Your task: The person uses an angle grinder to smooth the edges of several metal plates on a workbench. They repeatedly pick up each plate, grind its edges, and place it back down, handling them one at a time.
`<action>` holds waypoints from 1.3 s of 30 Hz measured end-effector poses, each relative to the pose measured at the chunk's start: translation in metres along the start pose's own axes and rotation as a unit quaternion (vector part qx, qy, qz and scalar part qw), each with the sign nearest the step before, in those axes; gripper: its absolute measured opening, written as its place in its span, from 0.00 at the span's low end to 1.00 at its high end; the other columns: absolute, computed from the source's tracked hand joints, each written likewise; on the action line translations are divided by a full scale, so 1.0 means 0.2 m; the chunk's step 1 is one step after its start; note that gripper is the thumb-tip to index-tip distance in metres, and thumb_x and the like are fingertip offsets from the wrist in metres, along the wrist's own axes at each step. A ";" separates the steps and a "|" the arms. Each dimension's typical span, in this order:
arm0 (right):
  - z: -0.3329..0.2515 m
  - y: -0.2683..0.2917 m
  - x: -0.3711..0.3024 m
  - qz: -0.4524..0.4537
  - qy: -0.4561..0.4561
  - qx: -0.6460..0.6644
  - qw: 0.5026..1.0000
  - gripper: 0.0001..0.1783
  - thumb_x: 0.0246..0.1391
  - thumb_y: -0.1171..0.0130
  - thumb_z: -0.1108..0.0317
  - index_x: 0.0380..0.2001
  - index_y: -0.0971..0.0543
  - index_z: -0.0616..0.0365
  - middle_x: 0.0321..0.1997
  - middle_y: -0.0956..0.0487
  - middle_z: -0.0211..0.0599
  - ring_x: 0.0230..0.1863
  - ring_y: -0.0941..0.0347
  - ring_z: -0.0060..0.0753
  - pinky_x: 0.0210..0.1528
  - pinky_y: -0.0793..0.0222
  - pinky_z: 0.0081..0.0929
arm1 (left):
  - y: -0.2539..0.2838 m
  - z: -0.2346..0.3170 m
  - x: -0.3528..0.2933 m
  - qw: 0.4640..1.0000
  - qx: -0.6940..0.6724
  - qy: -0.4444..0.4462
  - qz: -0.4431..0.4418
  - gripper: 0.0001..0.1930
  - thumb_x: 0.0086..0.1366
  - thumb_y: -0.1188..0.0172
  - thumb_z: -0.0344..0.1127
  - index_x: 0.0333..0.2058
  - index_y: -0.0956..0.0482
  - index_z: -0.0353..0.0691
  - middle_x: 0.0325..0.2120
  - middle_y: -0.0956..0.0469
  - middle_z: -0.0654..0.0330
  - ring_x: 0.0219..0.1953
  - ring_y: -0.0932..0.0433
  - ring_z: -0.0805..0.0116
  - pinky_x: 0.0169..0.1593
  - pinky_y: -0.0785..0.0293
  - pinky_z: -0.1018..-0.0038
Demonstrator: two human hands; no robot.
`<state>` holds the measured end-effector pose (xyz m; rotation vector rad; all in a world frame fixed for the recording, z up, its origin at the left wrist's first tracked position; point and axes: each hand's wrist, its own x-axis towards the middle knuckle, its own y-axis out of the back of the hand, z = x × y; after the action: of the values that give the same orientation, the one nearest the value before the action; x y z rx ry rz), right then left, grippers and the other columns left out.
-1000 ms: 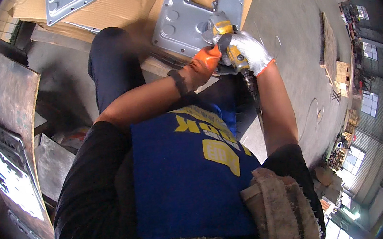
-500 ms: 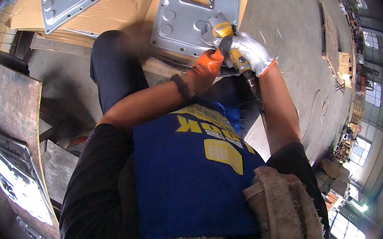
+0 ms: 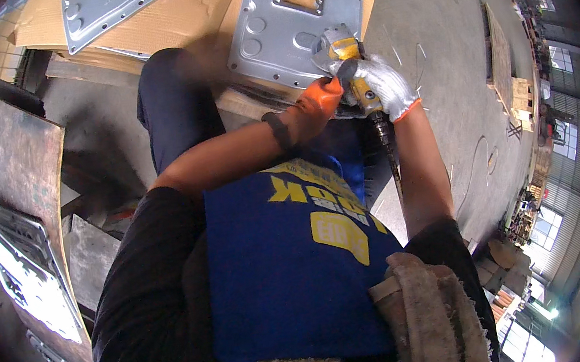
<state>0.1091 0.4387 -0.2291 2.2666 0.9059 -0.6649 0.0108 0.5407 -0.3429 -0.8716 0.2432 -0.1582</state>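
Note:
A yellow and grey angle grinder (image 3: 364, 94) is held in both my hands at the near right corner of a grey metal cover plate (image 3: 267, 44). My left hand (image 3: 320, 97), in an orange glove, is closed around its dark side handle. Wrapped over the grinder's body is my right hand (image 3: 388, 84), in a white knit glove with an orange cuff. The grinder's guarded head (image 3: 335, 43) overlaps the plate's edge; its disc is hidden, so contact cannot be made out. A square opening with a raised rim is cut in the plate's far part.
Cardboard (image 3: 203, 12) lies under the plate, on a wooden support. A second grey plate (image 3: 113, 8) rests at the far left. At left, another metal plate (image 3: 27, 261) lies on a wooden board (image 3: 19, 162). A loose wire (image 3: 484, 159) lies on the concrete floor at right.
The grinder and both my hands have shifted slightly to the right and a little nearer to me. My grip looks the same, and the plate has not visibly moved.

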 end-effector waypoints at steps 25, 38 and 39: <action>-0.08 -0.07 0.04 0.025 -0.024 0.003 0.999 0.30 0.49 0.37 0.51 0.49 0.27 0.62 0.42 0.22 0.39 0.38 0.24 0.28 0.38 0.27 0.27 | 0.01 0.11 -0.03 0.975 0.209 -0.003 0.079 0.17 0.73 0.57 0.41 0.53 0.31 0.37 0.38 0.22 0.63 0.31 0.25 0.76 0.31 0.28 0.79; 0.26 0.04 0.01 0.052 0.089 0.258 0.961 0.22 0.54 0.37 0.60 0.47 0.24 0.62 0.37 0.20 0.37 0.36 0.23 0.27 0.38 0.26 0.26 | -0.01 0.27 -0.11 0.948 0.308 -0.037 0.070 0.16 0.63 0.43 0.33 0.48 0.25 0.33 0.36 0.20 0.54 0.42 0.22 0.63 0.51 0.28 0.70; 0.20 0.03 -0.06 0.072 0.042 0.268 0.960 0.21 0.52 0.35 0.63 0.47 0.24 0.61 0.37 0.20 0.37 0.34 0.23 0.27 0.37 0.26 0.26 | 0.09 0.23 -0.05 0.875 0.457 -0.069 0.144 0.15 0.63 0.44 0.33 0.47 0.25 0.33 0.39 0.19 0.53 0.43 0.22 0.64 0.50 0.27 0.70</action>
<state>0.0972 0.4015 -0.2476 2.8268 0.6396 -0.8291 0.0135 0.5879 -0.3266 0.1073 0.1327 0.0757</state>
